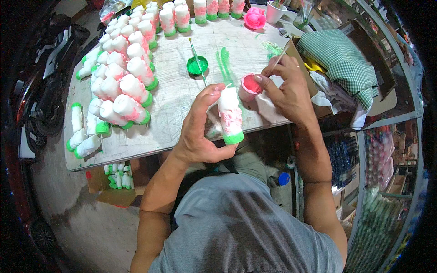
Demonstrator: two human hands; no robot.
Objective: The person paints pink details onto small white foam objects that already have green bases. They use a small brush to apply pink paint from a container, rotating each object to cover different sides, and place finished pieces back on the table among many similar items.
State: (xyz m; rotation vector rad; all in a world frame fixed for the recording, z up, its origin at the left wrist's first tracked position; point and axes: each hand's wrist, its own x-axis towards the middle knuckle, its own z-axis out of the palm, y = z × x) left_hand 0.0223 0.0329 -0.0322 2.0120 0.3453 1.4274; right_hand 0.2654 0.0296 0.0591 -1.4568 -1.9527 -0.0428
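Between the thumb and fingers of my left hand point(199, 129) is a white candle point(231, 113), upright, with pink raised flowers and a green base. My right hand point(290, 88) pinches a thin paintbrush point(281, 55), its lower end hidden by my fingers beside a small cup of pink paint point(251, 86). The cup stands on the table just right of the candle. Farther off lies a shallow green dish of paint point(197, 66), with another paintbrush point(193, 48) resting across it.
Rows of painted candles point(129, 68) fill the left side of the white table point(177, 116). Along the back stand more candles, a pink flower-shaped piece point(255, 18) and a white cup point(275, 12). A cardboard box with a green checked cloth point(339, 59) is at right. Below is a box of candles point(119, 178).
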